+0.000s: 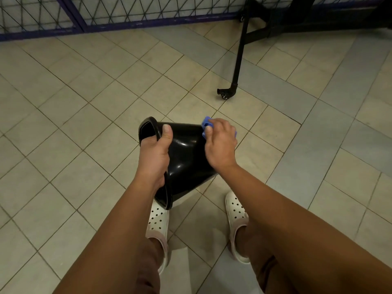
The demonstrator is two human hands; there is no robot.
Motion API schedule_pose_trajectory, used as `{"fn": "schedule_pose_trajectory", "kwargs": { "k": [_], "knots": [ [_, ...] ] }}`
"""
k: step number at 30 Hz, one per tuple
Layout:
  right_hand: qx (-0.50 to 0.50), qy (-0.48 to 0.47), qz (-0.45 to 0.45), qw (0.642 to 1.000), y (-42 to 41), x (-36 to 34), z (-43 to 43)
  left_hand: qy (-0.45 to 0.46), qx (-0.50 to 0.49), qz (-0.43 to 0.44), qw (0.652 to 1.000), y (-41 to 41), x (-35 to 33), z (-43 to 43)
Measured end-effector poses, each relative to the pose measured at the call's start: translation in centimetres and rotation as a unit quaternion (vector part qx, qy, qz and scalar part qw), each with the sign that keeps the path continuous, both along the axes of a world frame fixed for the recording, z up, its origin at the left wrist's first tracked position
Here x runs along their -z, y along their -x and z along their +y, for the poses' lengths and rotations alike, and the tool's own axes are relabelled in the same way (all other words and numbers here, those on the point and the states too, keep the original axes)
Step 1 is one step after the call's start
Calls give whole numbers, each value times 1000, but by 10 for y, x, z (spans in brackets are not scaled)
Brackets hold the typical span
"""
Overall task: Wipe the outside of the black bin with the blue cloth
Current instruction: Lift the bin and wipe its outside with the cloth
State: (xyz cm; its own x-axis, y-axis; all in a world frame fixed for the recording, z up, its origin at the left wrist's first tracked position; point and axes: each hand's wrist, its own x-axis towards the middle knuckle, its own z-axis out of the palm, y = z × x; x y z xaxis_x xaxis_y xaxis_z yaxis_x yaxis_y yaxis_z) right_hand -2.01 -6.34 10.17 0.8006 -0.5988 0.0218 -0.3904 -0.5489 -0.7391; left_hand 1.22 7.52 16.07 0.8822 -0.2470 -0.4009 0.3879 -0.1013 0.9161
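A glossy black bin [186, 153] is held on its side above the tiled floor, its open mouth turned to the left and its base to the right. My left hand [156, 154] grips the rim, thumb on the outside wall and fingers inside. My right hand [220, 143] presses a bunched blue cloth [206, 122] against the bin's outer wall near the base. Only the cloth's far edges show past my fingers.
My feet in white perforated clogs [235, 219] stand on the beige tiled floor [84, 128] below the bin. A black stand leg with a small caster [226, 93] reaches down at upper right. A blue-framed wire mesh fence [89, 15] runs along the far edge.
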Motion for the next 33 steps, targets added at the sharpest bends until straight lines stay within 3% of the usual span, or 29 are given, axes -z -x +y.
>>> {"fn": "schedule_pose_trajectory", "kwargs": {
  "k": [3, 9, 15, 18, 22, 26, 33],
  "knots": [
    [40, -1, 36, 999, 4, 2, 1, -15, -4, 12, 1000, -2, -2, 0],
    [-67, 18, -47, 996, -1, -22, 25, -12, 28, 6, 1000, -3, -1, -3],
    [17, -25, 20, 999, -2, -4, -7, -18, 5, -15, 1000, -2, -5, 0],
    [49, -22, -9, 999, 3, -3, 6, -25, 2, -6, 1000, -4, -7, 1],
    [-50, 12, -78, 996, 7, -14, 31, -3, 8, 22, 1000, -12, -8, 3],
    [-104, 38, -71, 991, -3, -19, 13, -3, 10, 7, 1000, -10, -12, 7],
    [75, 16, 78, 994, 0, 5, -19, -6, -29, 22, 999, -4, -16, 4]
  ]
}}
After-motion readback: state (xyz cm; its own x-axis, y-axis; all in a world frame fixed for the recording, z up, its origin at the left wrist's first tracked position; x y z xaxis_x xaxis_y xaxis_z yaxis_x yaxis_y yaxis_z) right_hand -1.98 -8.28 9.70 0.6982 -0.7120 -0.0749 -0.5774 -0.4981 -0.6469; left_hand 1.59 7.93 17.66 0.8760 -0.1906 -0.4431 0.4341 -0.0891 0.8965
